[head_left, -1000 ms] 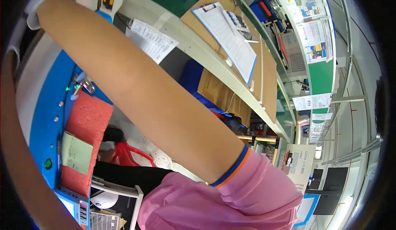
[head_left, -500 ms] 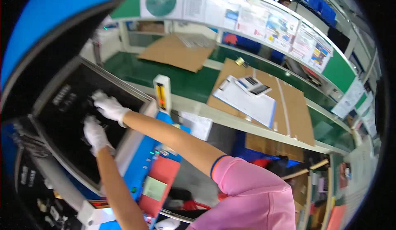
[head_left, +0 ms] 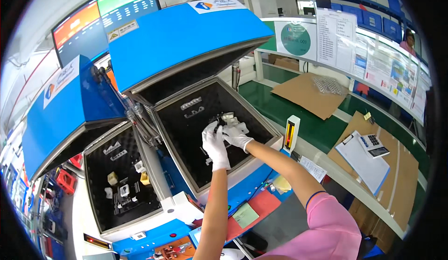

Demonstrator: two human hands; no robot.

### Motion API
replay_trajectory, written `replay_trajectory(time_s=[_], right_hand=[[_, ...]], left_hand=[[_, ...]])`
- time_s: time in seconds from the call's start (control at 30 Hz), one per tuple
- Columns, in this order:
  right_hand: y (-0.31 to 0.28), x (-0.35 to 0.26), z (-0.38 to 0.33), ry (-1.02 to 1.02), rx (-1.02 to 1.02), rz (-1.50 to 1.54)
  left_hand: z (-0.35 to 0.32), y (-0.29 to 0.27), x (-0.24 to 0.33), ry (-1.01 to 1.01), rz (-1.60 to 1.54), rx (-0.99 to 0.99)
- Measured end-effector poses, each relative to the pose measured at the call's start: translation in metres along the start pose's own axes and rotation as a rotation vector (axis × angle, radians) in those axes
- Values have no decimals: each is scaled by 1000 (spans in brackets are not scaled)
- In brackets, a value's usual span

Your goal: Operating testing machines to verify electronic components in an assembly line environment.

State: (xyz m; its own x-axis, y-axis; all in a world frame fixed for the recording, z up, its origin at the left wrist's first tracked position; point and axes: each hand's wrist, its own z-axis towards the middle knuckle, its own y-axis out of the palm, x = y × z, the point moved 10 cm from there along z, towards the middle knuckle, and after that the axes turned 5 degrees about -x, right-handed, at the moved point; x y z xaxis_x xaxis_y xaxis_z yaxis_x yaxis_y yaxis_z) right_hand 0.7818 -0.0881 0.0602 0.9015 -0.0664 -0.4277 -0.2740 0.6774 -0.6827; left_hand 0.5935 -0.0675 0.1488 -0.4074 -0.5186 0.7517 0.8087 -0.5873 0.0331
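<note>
Both my hands are in white gloves inside the right-hand blue test box, over its black foam-lined bay [head_left: 182, 143]. The fingers of my left hand [head_left: 215, 147] are curled up close to a small dark part, mostly hidden by the gloves. My right hand [head_left: 237, 137] comes in from the right and meets the left one, its fingertips bent together at the same spot. Just beyond the fingers sit white and pale fixture blocks [head_left: 229, 117]. What each hand grips is too small and covered to name. The blue lid [head_left: 186, 40] stands raised above the bay.
On the left, a second blue box [head_left: 60, 113] is raised over a foam bay with yellow and white blocks. A white post with a yellow strip [head_left: 291, 134] stands at the right corner. Cardboard [head_left: 308, 94], a clipboard [head_left: 361, 162] and a calculator [head_left: 373, 145] lie on the green bench.
The view has swung left, bringing both boxes and a wall screen into sight. My hands, blurred and slightly apart before, are now together over the foam.
</note>
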Motion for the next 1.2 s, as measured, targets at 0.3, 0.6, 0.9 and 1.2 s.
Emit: replay_trajectory(time_s=[0.3,0.6,0.9,1.2], right_hand=[[12,-49,5,198,-69,26],[24,-85,9,20,77,-133],[16,-67,2,330,257,-72],[13,-88,2,215,51,-331]], left_hand=[[-212,-84,95,434,676,-885],[-269,-135,29,484,1162,-1312],[-283,-119,23,520,1358,-1221],[-275,-116,8,436,1257,-1154]])
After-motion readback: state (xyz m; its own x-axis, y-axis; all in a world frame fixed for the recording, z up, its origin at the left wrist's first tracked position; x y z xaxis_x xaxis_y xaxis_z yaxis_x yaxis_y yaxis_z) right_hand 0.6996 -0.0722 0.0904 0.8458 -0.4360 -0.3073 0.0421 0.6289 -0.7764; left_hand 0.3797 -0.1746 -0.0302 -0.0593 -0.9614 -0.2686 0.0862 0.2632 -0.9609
